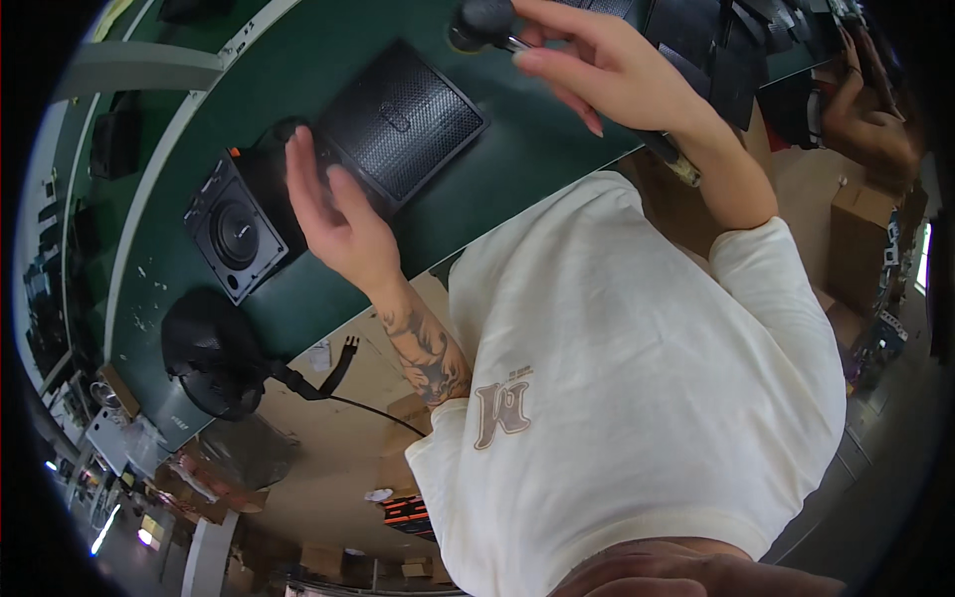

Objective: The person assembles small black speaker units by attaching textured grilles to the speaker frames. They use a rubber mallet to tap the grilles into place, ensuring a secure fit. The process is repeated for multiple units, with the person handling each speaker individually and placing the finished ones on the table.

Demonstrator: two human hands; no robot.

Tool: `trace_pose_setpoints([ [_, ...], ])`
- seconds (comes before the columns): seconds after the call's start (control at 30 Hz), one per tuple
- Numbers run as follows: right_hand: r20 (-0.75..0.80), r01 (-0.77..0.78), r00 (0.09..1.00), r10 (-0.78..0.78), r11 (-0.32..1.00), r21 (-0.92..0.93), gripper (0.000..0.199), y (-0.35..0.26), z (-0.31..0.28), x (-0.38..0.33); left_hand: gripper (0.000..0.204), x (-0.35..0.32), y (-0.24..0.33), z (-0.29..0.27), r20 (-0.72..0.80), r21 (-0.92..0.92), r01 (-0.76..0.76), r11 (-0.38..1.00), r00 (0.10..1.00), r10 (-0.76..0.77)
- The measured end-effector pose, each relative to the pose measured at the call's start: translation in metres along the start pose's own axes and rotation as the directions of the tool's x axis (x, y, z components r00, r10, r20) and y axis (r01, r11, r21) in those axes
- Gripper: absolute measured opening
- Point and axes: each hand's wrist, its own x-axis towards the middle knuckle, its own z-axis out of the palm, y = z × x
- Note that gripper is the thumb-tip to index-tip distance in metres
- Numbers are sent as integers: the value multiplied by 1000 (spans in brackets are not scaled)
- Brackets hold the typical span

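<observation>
Left hand open, fingertips on the grille's near corner; right hand closed on a black-handled tool just past its far corner.

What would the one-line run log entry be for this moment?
left hand: open, fingers on black speaker box | right hand: grips black-handled tool | grille panel: flat on green table

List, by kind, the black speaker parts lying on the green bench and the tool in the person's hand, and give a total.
Speaker box: 1
Mesh grille: 1
Round cap: 1
Screwdriver: 1, in the right hand
Total: 4
</observation>
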Motion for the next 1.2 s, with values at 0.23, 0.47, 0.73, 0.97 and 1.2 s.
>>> trace_pose_setpoints([
  [0.23,-39,363,888,-459,749,-555,58,99,10,-8,74,28,41,-5,532,361,-457,813,817,223],
  [0.47,51,261,946,-320,657,-707,53,97,19,-15,121,39,38,6,771,618,-722,313,634,-58],
  [0.73,157,313,935,-318,530,-788,64,88,13,-4,110,53,40,10,691,653,-609,451,722,-26],
  [0.97,164,316,930,-328,489,-813,60,79,2,2,116,65,47,-10,660,199,-357,913,737,144],
  [1.2,285,627,778,-560,662,-410,86,-6,-56,-1,121,70,35,-8,752,-61,-229,972,630,195],
])
